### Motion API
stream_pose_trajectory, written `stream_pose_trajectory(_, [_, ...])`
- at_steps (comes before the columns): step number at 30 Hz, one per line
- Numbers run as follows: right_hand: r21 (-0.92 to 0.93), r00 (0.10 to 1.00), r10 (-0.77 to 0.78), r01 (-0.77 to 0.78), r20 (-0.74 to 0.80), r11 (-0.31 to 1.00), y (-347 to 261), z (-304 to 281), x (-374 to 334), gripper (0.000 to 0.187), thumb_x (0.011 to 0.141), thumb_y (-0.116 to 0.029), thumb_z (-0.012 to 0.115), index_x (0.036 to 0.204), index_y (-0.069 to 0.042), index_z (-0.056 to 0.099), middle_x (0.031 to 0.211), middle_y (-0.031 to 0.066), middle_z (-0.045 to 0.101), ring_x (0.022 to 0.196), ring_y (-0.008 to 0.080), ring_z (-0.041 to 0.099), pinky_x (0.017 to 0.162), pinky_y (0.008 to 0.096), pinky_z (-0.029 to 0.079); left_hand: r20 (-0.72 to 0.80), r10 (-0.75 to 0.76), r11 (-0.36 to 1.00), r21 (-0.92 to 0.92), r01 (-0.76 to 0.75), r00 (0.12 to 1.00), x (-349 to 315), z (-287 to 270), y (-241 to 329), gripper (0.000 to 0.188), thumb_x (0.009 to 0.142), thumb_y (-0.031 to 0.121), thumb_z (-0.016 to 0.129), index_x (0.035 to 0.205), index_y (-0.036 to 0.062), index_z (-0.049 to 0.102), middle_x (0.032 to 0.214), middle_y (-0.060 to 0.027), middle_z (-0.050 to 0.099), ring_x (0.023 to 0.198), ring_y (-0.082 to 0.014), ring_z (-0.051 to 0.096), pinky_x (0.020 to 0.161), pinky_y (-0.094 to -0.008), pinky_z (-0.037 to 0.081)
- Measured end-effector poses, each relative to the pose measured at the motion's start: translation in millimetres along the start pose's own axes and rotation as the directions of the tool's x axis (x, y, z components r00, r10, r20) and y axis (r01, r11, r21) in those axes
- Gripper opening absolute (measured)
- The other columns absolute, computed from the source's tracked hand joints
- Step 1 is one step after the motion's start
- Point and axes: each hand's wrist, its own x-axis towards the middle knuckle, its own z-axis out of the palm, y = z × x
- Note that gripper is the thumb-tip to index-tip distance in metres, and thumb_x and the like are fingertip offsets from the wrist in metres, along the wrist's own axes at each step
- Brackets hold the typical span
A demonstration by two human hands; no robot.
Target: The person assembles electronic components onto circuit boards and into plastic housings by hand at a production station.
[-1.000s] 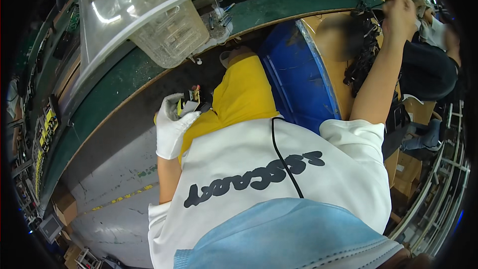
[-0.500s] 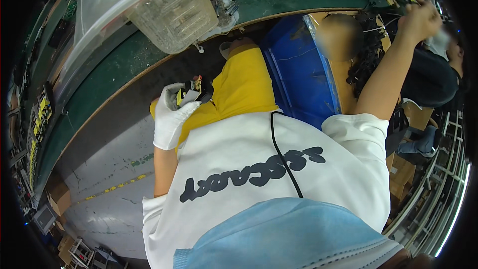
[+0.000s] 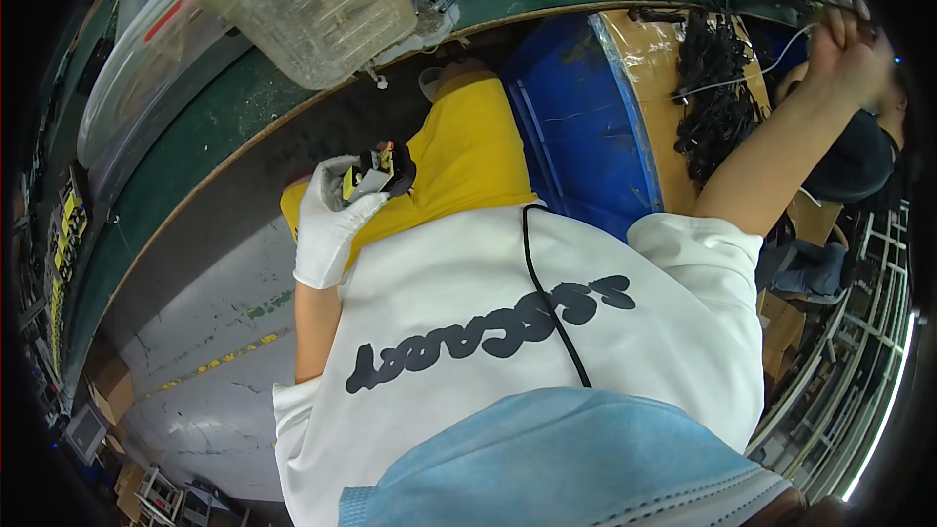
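Observation:
My left hand, in a white glove, is closed around a small electronic assembly over my lap. The assembly has a black body, a yellow part and a grey metal plate. At the far right, my bare right hand is raised with its fingers bent closed around a cable. A white cable stretches up to it from a heap of black cables. The heap lies on a brown cardboard surface. The far ends of the fingers are hard to make out near the picture's rim.
A blue bin stands right of my knee. Ahead is a green bench with a clear plastic tray in a plastic bag at its edge. Another person sits at the right. Yellow-and-black parts line the left.
My right hand has moved outward to the right, with the white cable now stretched toward it. My left hand keeps the assembly. The view has shifted slightly.

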Motion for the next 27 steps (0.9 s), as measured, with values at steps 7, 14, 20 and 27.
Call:
stream_pose_trajectory(7, [-0.551, 0.98, 0.2, -0.16, 0.013, 0.819, 23, 63, -64, 0.023, 0.098, -0.02, 0.05, 0.1, 0.001, 0.058, 0.069, -0.0026, 0.046, 0.05, 0.0041, 0.033, 0.044, 0.0198, 0.023, 0.02, -0.017, 0.999, -0.036, 0.018, 1.0, 0, 0, -1, 0.053, 0.074, -0.001, 0.078, 0.119, -0.0028, 0.052, 0.114, -0.0093, 0.056, 0.107, -0.0147, 0.055, 0.095, -0.0274, 0.044])
stream_pose_trajectory(14, [-0.637, 0.235, 0.741, -0.391, 0.629, 0.664, 62, 121, -150, 0.039, 0.088, -0.026, 0.07, 0.118, -0.003, 0.064, 0.068, -0.0086, 0.041, 0.057, -0.0004, 0.04, 0.049, 0.0147, 0.028, 0.071, 0.028, 0.994, -0.105, -0.02, 0.997, -8, 4, 22, 0.05, 0.074, 0.0, 0.079, 0.117, -0.0031, 0.054, 0.11, -0.0082, 0.06, 0.102, -0.0132, 0.058, 0.09, -0.0278, 0.05])
stream_pose_trajectory(20, [-0.644, 0.183, 0.689, -0.254, 0.701, 0.722, 95, 166, -229, 0.06, 0.07, -0.02, 0.085, 0.12, 0.001, 0.06, 0.068, -0.0053, 0.037, 0.061, 0.0068, 0.034, 0.054, 0.022, 0.028, 0.077, 0.104, 0.975, -0.203, -0.086, 0.992, -19, 15, 43, 0.049, 0.076, -0.003, 0.077, 0.119, -0.0013, 0.054, 0.112, -0.0072, 0.061, 0.099, -0.0123, 0.061, 0.084, -0.0274, 0.055])
stream_pose_trajectory(27, [-0.633, 0.33, 0.607, -0.039, 0.723, 0.774, 102, 169, -241, 0.062, 0.067, -0.022, 0.087, 0.118, 0.001, 0.06, 0.068, 0.0008, 0.042, 0.06, 0.0112, 0.037, 0.054, 0.0256, 0.033, -0.021, 0.057, 0.947, -0.315, -0.06, 0.998, -22, 21, 38, 0.053, 0.071, -0.002, 0.08, 0.118, -0.0013, 0.055, 0.117, -0.0092, 0.059, 0.105, -0.0157, 0.059, 0.091, -0.0297, 0.051])
